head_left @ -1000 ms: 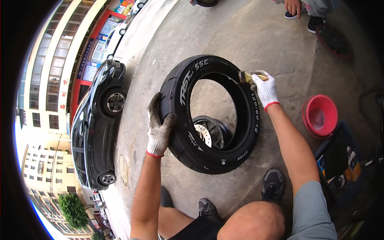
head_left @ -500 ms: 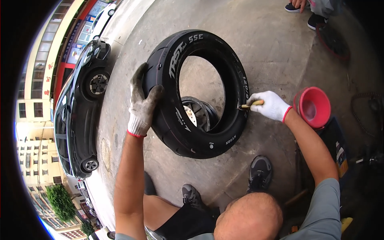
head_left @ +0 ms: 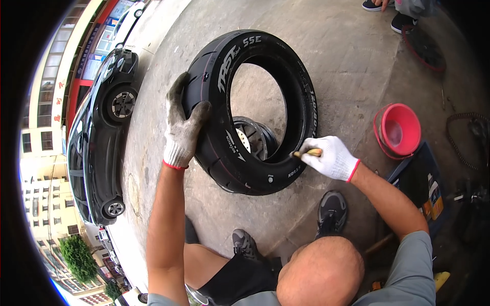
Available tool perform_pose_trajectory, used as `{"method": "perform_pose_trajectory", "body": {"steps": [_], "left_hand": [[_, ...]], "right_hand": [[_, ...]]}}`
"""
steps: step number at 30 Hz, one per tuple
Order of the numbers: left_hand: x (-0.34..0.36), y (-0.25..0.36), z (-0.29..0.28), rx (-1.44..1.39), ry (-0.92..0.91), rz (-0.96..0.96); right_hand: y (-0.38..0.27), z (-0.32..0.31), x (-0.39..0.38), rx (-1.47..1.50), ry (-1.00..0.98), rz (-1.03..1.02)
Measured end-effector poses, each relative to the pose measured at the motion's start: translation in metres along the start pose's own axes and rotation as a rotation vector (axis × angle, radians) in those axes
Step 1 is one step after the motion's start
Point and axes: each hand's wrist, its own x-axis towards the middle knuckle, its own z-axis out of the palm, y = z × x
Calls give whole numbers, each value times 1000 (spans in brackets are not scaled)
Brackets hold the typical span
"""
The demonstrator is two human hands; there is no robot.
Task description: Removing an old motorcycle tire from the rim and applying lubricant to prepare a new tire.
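My left hand [head_left: 181, 132], in a grimy white glove, grips the tread of a black tire [head_left: 245, 176] held upright and leaning, at centre. My right hand [head_left: 332, 158], in a cleaner white glove, is closed on a small brush [head_left: 314, 152] with a yellowish handle, its dark tip at the tire's lower-right inner edge. Behind the tire, partly seen through its hole, a black wheel [head_left: 260, 137] with a silver disc lies on the concrete.
A red bucket [head_left: 403, 135] stands right of my right hand, beside a dark blue tray [head_left: 421, 171] of tools and a coiled hose [head_left: 457, 127]. Another person's shoes [head_left: 400, 23] are at top right near a dark red-rimmed object [head_left: 423, 51]. A black car [head_left: 99, 153] fills the left.
My right hand with the brush has moved down along the tire's right inner edge. The tire and my left hand sit higher in the picture than a second ago, as does the surrounding scene.
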Motion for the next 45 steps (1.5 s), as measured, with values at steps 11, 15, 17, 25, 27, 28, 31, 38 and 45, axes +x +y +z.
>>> {"method": "perform_pose_trajectory", "body": {"steps": [11, 15, 17, 25, 27, 28, 31, 38, 45], "left_hand": [[-4, 6, 4, -44, -24, 26], [-3, 6, 4, -97, -20, 32], [-2, 7, 5, -88, -28, 22], [-2, 5, -1, -40, -36, 76], [-4, 3, 0, -37, -36, 58], [-4, 4, 0, 14, -34, 59], [-4, 4, 4, -19, -22, 48], [-3, 6, 0, -12, -13, 26], [-3, 0, -1, -26, -14, 6]], "right_hand": [[19, 10, 29, 483, 6, 411], [53, -12, 21, -364, 241, 90], [54, -7, 13, -486, 142, 87], [-57, -3, 41, 830, -30, 260], [-63, -9, 60, 1160, 136, 210], [-61, -14, 70, 1311, 208, 189], [-53, -23, 98, 1392, 573, 179], [-54, -2, 89, 1563, 400, 223], [-38, 3, 33, 1055, 131, 391]]}}
